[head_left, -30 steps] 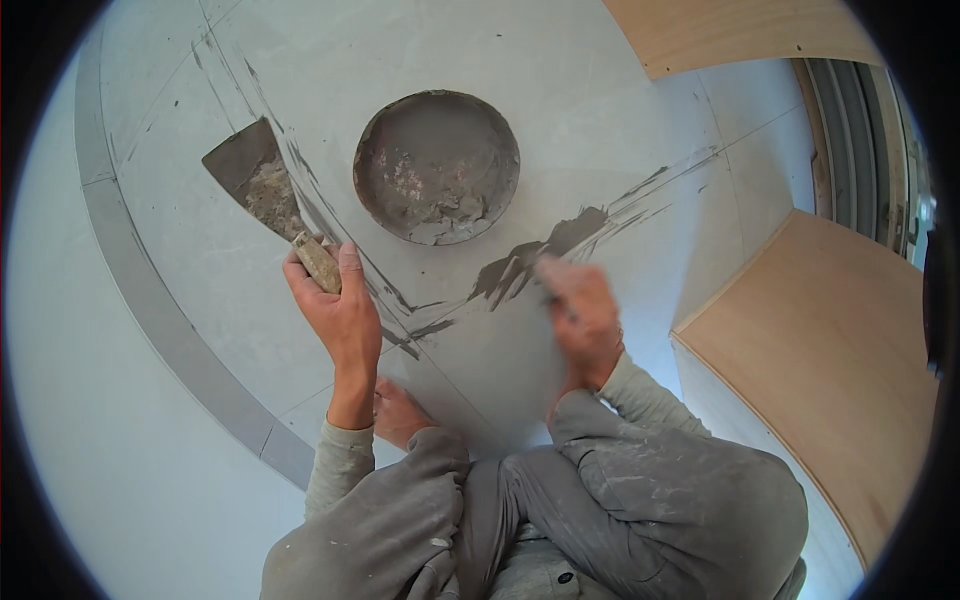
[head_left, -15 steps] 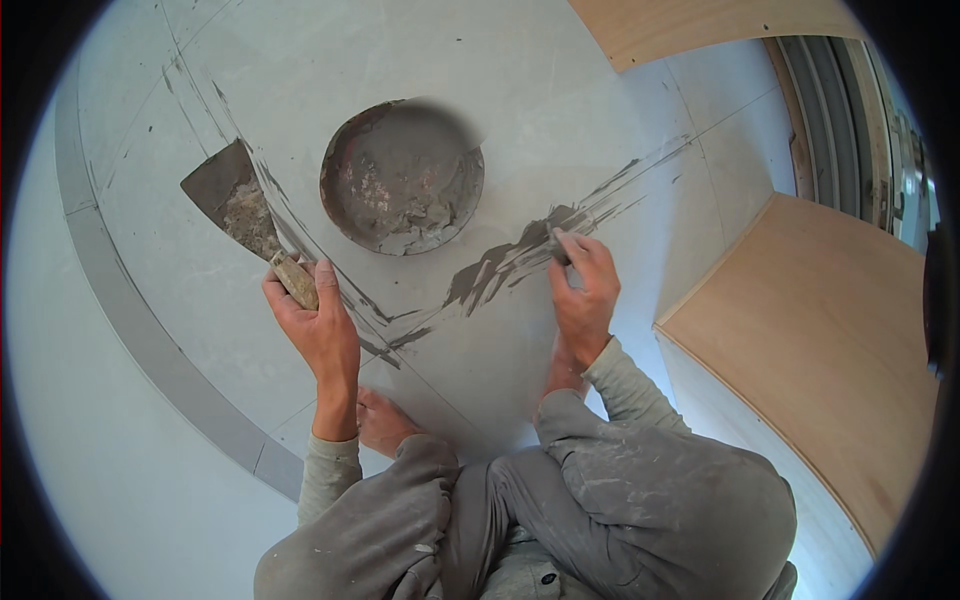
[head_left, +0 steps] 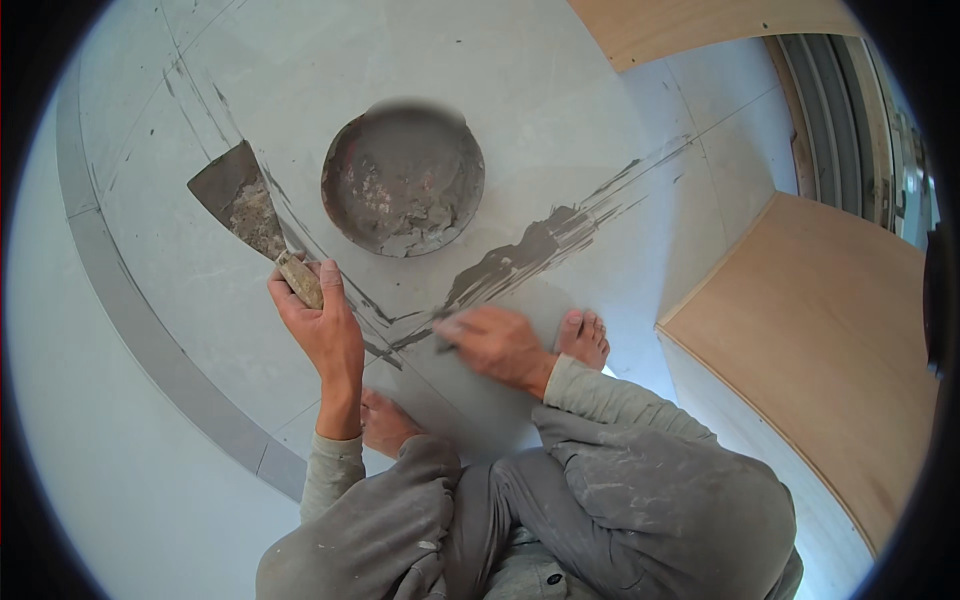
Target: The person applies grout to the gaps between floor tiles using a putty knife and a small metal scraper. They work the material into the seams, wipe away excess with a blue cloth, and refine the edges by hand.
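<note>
My left hand (head_left: pixel 325 335) is wrapped round the handle of a putty knife (head_left: pixel 242 205), held up over the floor with grey paste caked on its broad blade. My right hand (head_left: pixel 497 347), smeared by motion, is low over the tile joint and grips a small dark flat piece (head_left: pixel 443 341), whose kind I cannot make out. Dark grey grout (head_left: pixel 515 255) lies in a thick streak along the joint that runs up to the right. Beyond both hands a round basin (head_left: pixel 328 205) holds grey grout (head_left: pixel 410 185).
Pale floor tiles (head_left: pixel 540 120) spread all round, with thinner smears along the left joint. A grey border strip (head_left: pixel 130 300) curves along the left. Wooden boards (head_left: pixel 820 330) lie at the right, beside a grooved metal track (head_left: pixel 835 120). My bare feet (head_left: pixel 583 340) are close to the right hand.
My right hand has swept left and nearer along the joint with the dark piece, and the grout streak behind it looks broader and smoother. The left hand with the putty knife has barely shifted.
</note>
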Motion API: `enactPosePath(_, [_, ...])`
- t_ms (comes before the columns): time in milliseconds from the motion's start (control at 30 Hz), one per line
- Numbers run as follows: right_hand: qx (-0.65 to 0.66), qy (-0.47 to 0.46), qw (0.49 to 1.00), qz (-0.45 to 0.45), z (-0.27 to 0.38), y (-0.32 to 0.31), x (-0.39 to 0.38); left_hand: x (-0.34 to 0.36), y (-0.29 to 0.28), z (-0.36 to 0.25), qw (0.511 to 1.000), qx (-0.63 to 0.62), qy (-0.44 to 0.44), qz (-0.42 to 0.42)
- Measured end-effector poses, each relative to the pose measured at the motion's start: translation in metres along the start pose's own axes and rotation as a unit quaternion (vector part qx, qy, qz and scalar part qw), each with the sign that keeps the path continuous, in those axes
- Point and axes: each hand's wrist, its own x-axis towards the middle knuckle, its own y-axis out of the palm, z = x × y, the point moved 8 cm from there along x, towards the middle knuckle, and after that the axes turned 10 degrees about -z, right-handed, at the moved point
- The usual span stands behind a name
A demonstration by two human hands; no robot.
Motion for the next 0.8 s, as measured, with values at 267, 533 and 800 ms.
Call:
enactPosePath(267, [-0.165,0.194,0.92,-0.298,-0.128,-0.164,0.007,0.002,-0.006,0.002,1.0,0.003,0.014,-0.01])
enactPosePath(533, [-0.133,0.081,0.972,-0.173,-0.063,-0.09,0.021,-0.002,0.002,0.0,1.0,0.013,0.006,-0.003])
enactPosePath(800, [-0.251,0.147,0.928,-0.231,-0.119,-0.142,0.025,0.002,0.002,0.005,1.0,-0.003,0.016,0.0])
